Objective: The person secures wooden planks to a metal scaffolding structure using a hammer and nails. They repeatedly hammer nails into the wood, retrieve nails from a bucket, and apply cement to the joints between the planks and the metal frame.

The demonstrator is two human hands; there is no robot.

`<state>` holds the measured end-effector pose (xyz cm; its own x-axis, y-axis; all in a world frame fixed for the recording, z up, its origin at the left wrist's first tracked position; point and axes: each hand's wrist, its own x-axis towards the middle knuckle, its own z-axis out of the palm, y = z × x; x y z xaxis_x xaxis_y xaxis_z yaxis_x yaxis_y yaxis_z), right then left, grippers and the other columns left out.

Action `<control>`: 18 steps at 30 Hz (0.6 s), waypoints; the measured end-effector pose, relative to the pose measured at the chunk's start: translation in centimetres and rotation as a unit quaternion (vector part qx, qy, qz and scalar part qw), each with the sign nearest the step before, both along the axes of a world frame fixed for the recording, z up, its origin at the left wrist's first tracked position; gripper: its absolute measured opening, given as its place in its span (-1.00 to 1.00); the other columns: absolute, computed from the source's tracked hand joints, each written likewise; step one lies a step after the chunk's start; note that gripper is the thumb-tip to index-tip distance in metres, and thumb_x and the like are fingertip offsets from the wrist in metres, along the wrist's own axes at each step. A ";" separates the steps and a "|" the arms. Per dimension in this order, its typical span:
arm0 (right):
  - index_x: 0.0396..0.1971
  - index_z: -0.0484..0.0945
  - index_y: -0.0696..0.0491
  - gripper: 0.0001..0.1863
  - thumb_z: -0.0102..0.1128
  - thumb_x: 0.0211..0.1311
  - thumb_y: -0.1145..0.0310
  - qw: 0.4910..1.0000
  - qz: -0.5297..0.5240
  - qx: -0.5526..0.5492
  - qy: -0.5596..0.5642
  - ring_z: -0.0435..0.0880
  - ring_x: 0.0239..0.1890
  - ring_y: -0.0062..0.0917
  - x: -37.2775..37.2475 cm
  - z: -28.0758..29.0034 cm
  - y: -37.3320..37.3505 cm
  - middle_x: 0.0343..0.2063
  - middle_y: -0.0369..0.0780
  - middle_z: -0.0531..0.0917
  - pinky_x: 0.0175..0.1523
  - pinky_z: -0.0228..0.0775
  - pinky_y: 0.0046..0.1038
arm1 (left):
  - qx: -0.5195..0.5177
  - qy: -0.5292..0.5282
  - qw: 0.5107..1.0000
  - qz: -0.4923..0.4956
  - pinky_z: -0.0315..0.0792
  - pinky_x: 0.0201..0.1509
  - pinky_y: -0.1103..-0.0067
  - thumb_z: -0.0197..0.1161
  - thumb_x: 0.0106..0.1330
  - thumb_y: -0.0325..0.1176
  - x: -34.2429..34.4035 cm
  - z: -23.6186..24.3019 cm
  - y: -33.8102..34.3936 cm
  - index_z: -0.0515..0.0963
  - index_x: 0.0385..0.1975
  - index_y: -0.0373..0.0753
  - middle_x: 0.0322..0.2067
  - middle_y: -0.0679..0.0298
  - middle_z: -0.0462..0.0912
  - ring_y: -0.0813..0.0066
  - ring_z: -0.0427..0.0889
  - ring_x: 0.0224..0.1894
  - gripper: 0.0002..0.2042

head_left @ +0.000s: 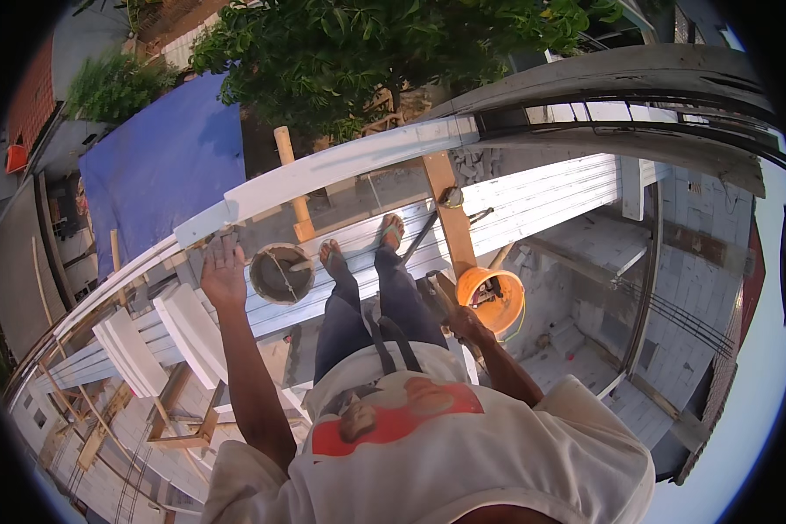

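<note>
My left hand (223,267) reaches out with fingers extended, near the edge of a long pale block course (327,161). Beside it stands a bucket (265,278) of grey mix with a handle-like piece in it. My right hand (469,325) is closed on a brownish tool (442,295), its shape partly unclear, just left of an orange bucket (513,306) holding small items I cannot identify. My sandalled feet stand on ribbed pale decking (511,201), near a dark bar and an upright wooden board (444,227).
Stacked white blocks (183,334) lie left. Walls of pale blocks (637,367) drop away to the right, with rebar. A blue tarp (148,175), trees (384,52) and a concrete beam (672,79) with dark bars are beyond. Wooden scaffolding (170,432) stands below.
</note>
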<state>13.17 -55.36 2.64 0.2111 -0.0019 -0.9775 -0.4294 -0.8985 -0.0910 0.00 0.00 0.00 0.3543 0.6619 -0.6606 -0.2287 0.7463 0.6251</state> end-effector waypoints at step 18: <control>-0.51 0.59 0.20 -0.70 0.36 0.23 0.26 0.997 -0.029 0.051 -0.044 0.56 -0.70 -0.52 3.1 -3.0 -6.8 -0.67 -0.24 0.55 -0.65 0.37 -0.44 | -0.084 -0.013 0.991 0.102 0.07 0.57 0.05 0.01 0.58 -0.17 0.8 0.9 -0.8 0.16 0.44 -0.26 0.49 0.11 0.20 0.11 0.13 0.55 -0.47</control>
